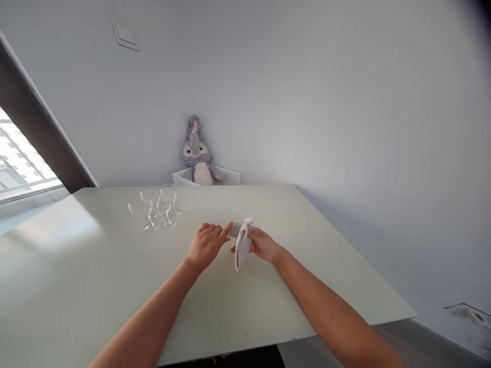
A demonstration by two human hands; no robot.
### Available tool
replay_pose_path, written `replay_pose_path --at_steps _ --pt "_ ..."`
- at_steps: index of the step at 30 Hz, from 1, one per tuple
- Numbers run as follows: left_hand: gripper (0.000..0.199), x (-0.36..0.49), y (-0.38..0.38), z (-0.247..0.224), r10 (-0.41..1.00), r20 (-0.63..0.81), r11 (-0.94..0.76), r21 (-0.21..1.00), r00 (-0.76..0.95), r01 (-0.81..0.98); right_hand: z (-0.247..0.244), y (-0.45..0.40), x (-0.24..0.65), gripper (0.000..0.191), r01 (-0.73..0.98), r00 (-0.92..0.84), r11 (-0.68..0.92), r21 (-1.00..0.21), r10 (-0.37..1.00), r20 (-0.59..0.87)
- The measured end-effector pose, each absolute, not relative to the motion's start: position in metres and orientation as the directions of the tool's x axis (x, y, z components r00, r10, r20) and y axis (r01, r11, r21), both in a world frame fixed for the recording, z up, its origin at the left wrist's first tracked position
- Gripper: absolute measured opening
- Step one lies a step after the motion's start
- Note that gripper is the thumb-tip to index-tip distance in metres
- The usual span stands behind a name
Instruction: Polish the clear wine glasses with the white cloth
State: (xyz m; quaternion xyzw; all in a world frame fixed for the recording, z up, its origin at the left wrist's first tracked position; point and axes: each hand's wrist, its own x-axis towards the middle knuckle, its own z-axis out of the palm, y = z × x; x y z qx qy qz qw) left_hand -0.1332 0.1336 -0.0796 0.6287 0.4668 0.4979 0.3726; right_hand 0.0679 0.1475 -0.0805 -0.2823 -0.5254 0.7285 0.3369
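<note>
1. Thing in hand: pale folded cloth (243, 245), held up btwn the two hands, over the near-middle part of the white tabletop (326, 240). Looks clear of the surface, but exact gap n/a from this angle.
2. Shape: gathered knob at top, one long pointed flap hanging twd the wearer, a shorter flat part running out to the L. Knot or just a tuck? Can't tell.
3. R hand (264, 244): closed on the cloth's R side, thumb near the gathered part, a fingertip showing past the flap on the far side. So it's pinching thru the folds; most of that grip is hidden.
4. L hand (209, 245): knuckles up, fingers curled, foremost digit reaching the cloth's L end. Pinching it or only touching? Can't tell.
5. Handling (my est.): v. light, soft, limp; the layers give the flap some body, so it keeps a crease. Prob. not slippery, can't break; main risk = folds slipping loose if the grip eases.
6. Best hold, imo: thumb + fingers flat on the gathered middle, where layers stack; other hand w/ light fingertips on the L end. Pulling the flap tip alone would prob. undo the shape.
7. Nearby: four stemmed glasses (164, 204), upright, clustered L of the hands, well apart from the cloth. Rigid, prob. slick + fragile; stems = safest hold.
</note>
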Motion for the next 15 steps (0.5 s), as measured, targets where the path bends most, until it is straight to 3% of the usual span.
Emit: replay_pose_path --at_steps 5,8,12,15 --pt "0.034 -0.136 0.132 -0.079 0.957 0.282 -0.288 0.907 0.065 0.308 -0.07 0.14 0.074 0.027 0.067 -0.644 0.103 -0.992 0.764 0.036" --pt "0.036 -0.136 0.132 -0.077 0.951 0.303 -0.303 0.889 0.054 0.343 -0.062 0.135 0.074 0.02 0.071 -0.631 0.232 -0.97 0.763 0.137" --pt "0.035 -0.131 0.13 -0.068 0.849 0.516 -0.497 0.703 0.115 0.508 -0.068 0.136 0.062 0.024 -0.064 -0.525 0.089 -0.994 0.844 0.11" --pt "0.032 -0.131 0.128 -0.062 0.821 0.564 -0.516 0.671 0.085 0.532 -0.077 0.136 0.055 0.03 -0.257 -0.49 -0.035 -0.966 0.866 0.1"
